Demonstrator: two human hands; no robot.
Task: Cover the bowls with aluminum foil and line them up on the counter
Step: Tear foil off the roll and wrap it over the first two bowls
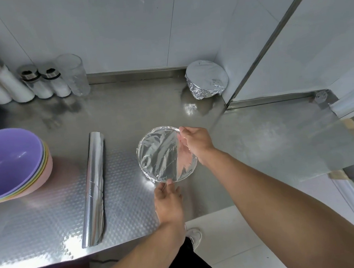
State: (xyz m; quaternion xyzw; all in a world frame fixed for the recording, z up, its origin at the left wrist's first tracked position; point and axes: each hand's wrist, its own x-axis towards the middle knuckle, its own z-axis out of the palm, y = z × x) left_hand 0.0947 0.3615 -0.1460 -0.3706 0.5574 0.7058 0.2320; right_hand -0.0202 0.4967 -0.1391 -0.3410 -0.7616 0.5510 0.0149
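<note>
Head view: steel counter (128,116) w/ foil-covered bowl (166,154) near its front edge, right of centre. Right hand (196,142) pinches foil at bowl's far-right rim, fingers curled. Left hand (169,199) touches near rim w/ fingertips, fingers mostly straight; grip cannot be told. Foil roll (94,187) lies left of bowl, running front to back. Bowl stack (12,164), purple on top, at left edge. Second covered bowl (206,78) at back-right corner. Jars (42,82) along back-left edge.
</note>
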